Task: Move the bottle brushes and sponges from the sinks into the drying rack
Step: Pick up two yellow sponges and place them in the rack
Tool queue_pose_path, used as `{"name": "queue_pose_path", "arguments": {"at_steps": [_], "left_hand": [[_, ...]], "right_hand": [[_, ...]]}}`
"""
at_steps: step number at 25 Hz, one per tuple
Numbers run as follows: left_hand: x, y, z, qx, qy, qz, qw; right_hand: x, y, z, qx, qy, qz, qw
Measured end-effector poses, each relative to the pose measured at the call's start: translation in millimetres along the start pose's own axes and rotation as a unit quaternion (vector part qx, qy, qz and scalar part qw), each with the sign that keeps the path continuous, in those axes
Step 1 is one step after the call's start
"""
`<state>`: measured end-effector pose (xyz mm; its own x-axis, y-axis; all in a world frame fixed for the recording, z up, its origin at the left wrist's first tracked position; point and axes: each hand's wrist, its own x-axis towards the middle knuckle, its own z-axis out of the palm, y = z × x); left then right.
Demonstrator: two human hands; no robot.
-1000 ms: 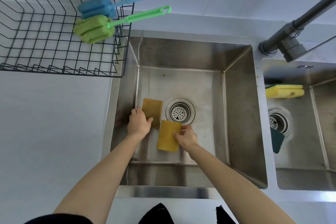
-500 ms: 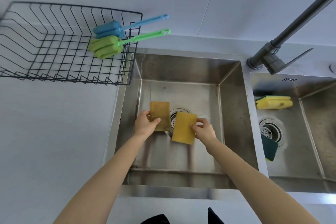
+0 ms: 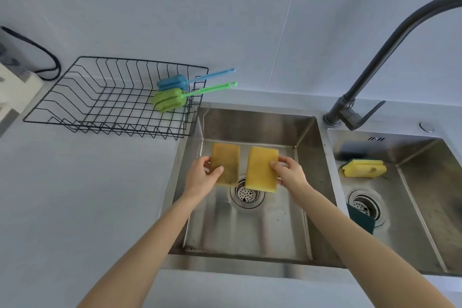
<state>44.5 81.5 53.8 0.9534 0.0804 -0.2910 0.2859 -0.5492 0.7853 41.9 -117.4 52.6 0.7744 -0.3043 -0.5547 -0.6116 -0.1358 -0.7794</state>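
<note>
My left hand [image 3: 203,177] grips a dull brownish-yellow sponge [image 3: 226,161] above the left sink [image 3: 310,147]. My right hand [image 3: 290,174] holds a brighter yellow sponge [image 3: 261,169] beside it, over the drain. Both sponges hang in the air, apart from each other. The black wire drying rack [image 3: 100,97] stands on the counter at the left, with a blue bottle brush [image 3: 175,82] and a green bottle brush [image 3: 170,101] lying in its right end, handles sticking out over the rim. In the right sink [image 3: 425,207] lie a yellow sponge [image 3: 363,169] and a dark green sponge [image 3: 360,217].
A dark curved faucet [image 3: 370,77] rises between the two sinks. A black cable [image 3: 37,50] and a pale appliance [image 3: 15,87] sit at the far left beyond the rack. White counter [image 3: 75,195] stretches left of the sink.
Both hands have lifted the two sponges off the left sink's floor and raised them up and toward the back. The view has tilted up, showing more wall and faucet.
</note>
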Motion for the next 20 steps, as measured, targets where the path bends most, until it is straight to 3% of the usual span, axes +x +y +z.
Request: {"name": "queue_pose_path", "arguments": {"at_steps": [10, 20], "left_hand": [[-11.0, 35.5, -76.7, -0.019, 0.068, 0.075, 0.995], [21.6, 42.5, -168.8, -0.011, 0.117, 0.101, 0.988]], "right_hand": [[-29.4, -70.4, 12.7, 0.032, -0.087, -0.091, 0.992], [-37.5, -154.9, 84.2, 0.013, -0.155, -0.139, 0.978]]}}
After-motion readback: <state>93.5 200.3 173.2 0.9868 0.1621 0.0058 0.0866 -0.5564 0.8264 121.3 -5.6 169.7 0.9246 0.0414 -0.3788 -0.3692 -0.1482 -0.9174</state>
